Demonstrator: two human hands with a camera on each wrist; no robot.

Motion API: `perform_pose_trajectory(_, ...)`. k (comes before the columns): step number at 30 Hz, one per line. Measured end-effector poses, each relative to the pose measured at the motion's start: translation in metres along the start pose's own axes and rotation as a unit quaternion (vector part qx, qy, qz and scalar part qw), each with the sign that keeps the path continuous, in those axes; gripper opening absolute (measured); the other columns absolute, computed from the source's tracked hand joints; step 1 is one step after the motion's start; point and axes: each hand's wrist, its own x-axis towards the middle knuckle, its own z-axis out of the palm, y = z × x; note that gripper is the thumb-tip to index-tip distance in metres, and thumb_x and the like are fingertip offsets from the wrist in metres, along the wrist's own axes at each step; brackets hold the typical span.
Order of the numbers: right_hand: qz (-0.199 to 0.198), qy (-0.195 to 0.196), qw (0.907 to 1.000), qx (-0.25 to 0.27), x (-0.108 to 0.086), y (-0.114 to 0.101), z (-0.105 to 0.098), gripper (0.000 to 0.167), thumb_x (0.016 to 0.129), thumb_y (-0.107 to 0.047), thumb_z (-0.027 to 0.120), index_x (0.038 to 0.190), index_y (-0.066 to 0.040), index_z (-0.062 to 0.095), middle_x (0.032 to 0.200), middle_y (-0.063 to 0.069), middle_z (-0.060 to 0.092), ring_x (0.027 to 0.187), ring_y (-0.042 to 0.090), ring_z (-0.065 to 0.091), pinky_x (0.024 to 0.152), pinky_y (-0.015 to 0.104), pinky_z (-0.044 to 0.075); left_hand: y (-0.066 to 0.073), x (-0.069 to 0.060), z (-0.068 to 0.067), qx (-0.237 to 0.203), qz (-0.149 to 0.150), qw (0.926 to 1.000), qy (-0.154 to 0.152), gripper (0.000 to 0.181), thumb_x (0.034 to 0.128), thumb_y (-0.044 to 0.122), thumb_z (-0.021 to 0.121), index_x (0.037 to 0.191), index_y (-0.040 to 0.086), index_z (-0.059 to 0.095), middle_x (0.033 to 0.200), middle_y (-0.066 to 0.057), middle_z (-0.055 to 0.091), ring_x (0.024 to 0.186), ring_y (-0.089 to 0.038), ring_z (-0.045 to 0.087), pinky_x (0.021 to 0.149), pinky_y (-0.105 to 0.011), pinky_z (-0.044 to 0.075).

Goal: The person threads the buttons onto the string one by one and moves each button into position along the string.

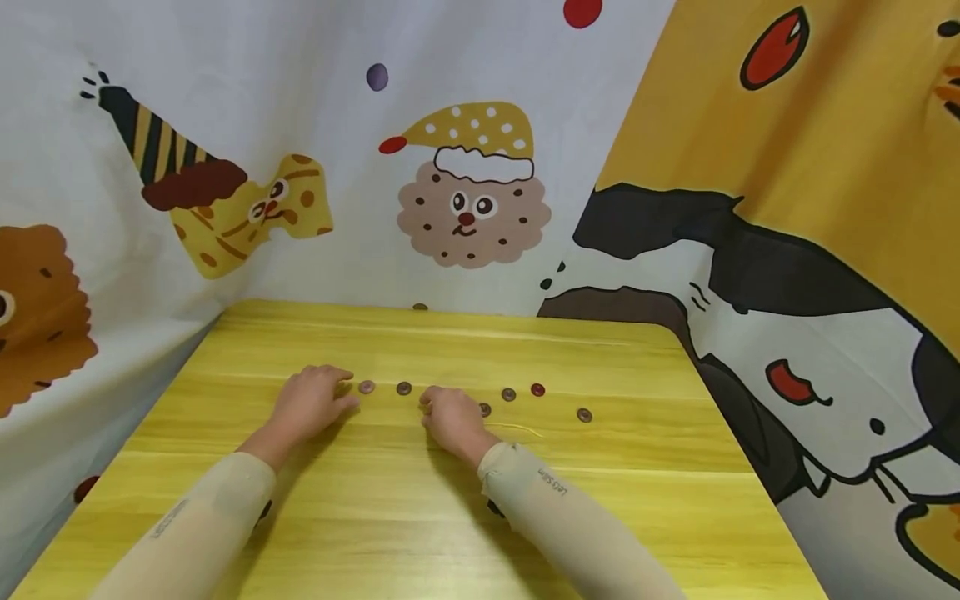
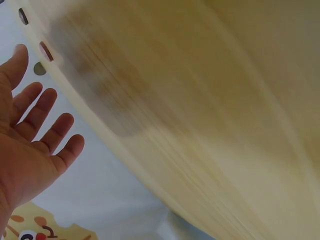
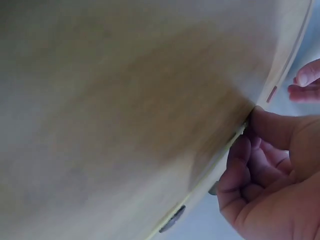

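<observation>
Several round buttons lie in a loose row on the wooden table. My left hand [image 1: 309, 406] is just left of a pinkish button [image 1: 367, 387], fingers spread and holding nothing; the left wrist view shows its open palm [image 2: 25, 160]. Right of that lies a dark brown button [image 1: 404, 388]. My right hand [image 1: 452, 419] pinches a thin yellow string [image 3: 231, 142] between thumb and fingertips, close to the tabletop. The string's tail [image 1: 517, 427] trails to the right of the wrist. A brown button [image 1: 485, 409] sits against the right hand's outer side, partly hidden.
Farther right lie another brown button [image 1: 508, 394], a dark red button [image 1: 537, 389] and a brown button [image 1: 584, 415]. The yellow wood-grain table [image 1: 390, 533] ends at a cartoon-printed curtain [image 1: 337, 275] behind and on both sides.
</observation>
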Motion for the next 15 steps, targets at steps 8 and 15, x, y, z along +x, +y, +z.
perform_pose_trajectory(8, -0.066, -0.016, 0.9956, -0.064, -0.008, 0.007, 0.003, 0.019, 0.106, -0.007, 0.062, 0.125, -0.005, 0.066, 0.098, 0.009, 0.078, 0.085, 0.023, 0.076, 0.066, 0.029, 0.063, 0.005, 0.018, 0.012, -0.019, -0.014, 0.9992, -0.032, 0.05, 0.098, 0.036, 0.079, 0.133, 0.001, 0.073, 0.13, -0.025, 0.074, 0.118, -0.049, 0.069, 0.1, -0.064, 0.057)
perform_pose_trajectory(15, -0.064, -0.033, 0.9974, -0.004, -0.015, 0.018, -0.001, 0.012, 0.108, -0.012, 0.063, 0.113, -0.012, 0.074, 0.109, 0.004, 0.079, 0.108, 0.023, 0.075, 0.091, 0.034, 0.064, 0.01, 0.028, 0.018, -0.011, -0.038, 0.9971, -0.066, 0.047, 0.1027, 0.034, 0.073, 0.136, 0.001, 0.071, 0.131, -0.026, 0.071, 0.121, -0.049, 0.066, 0.1, -0.066, 0.056)
